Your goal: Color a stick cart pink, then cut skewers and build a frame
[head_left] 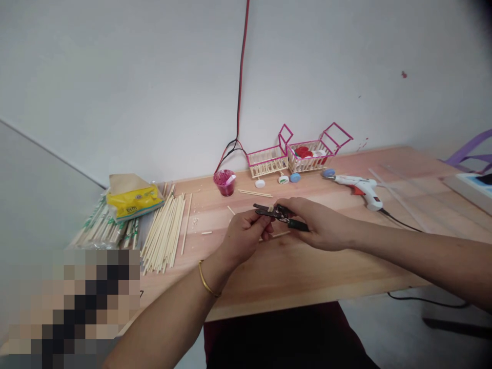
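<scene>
Head view, looking down over a wooden bench set against a white wall. Both hands meet above the middle of the bench. Right hand is closed around the black handles of a small pair of pliers, the nose pointing left. Left hand, gold bangle on the wrist, pinches something at the plier nose between thumb and fingers; a pale stub shows at the jaws, probably a short stick piece, too small to be sure. Neither grip is spread: right wraps the tool, left pinches at its tip.

Left on the bench: a fan of loose bamboo sticks, beyond it wrapped stick bundles under a yellow packet. Far centre: a pink cup, then two little stick carts with pink frames, bottle caps lying just in front of them. Right of centre a white glue gun lies on its side, cord trailing off the near edge. A few cut stick bits are scattered near the hands. A red-and-black cable runs down the wall.

Risks, as judged: the left fingertips sit very close to the jaws, so a squeeze could nip skin. A clipped bit could fly off or splinter. The glue gun, if hot, lies near the right forearm, and its cord could snag.
</scene>
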The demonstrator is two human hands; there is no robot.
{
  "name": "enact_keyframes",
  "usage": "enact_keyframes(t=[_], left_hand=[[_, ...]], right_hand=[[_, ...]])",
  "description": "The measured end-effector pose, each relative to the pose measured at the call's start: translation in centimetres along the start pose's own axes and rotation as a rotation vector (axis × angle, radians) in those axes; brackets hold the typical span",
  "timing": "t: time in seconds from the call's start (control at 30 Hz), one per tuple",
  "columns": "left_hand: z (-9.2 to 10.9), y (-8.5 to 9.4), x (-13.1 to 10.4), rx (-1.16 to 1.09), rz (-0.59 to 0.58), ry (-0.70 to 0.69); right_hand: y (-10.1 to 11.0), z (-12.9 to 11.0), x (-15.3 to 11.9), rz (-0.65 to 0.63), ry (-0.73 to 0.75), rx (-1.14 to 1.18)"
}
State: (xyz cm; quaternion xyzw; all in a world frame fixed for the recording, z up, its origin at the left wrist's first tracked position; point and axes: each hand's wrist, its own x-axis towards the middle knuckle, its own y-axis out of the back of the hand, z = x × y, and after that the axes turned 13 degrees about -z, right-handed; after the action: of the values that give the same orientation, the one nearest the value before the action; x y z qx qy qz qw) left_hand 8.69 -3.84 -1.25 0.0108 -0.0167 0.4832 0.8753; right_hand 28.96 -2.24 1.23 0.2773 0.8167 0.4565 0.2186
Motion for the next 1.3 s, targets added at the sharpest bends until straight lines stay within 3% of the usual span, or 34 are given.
enact_keyframes(t=[0.4,0.7,0.9,1.13,1.3], left_hand=[[-1.0,0.7,0.5,-0.008,0.047,-0.012],[-1.0,0.6,0.5,0.052,-0.009,-0.063],[-0.7,0.3,0.2,0.107,-0.021,-0.087],[-1.0,0.4,0.5,0.087,0.036,-0.009],[-1.4,0.5,0.6,0.014,0.098,0.043]], right_hand=[[-0.5,2.4,2.0,0.019,0.053,-0.176],[0.0,1.8,0.9,0.002,0.118,-0.119],[0.0,1.3,0.6,0.075,0.049,-0.229],[-0.6,1.7,1.8,0.056,-0.007,-0.254],[-0.8,1.8,2.2,0.025,-0.13,-0.278]])
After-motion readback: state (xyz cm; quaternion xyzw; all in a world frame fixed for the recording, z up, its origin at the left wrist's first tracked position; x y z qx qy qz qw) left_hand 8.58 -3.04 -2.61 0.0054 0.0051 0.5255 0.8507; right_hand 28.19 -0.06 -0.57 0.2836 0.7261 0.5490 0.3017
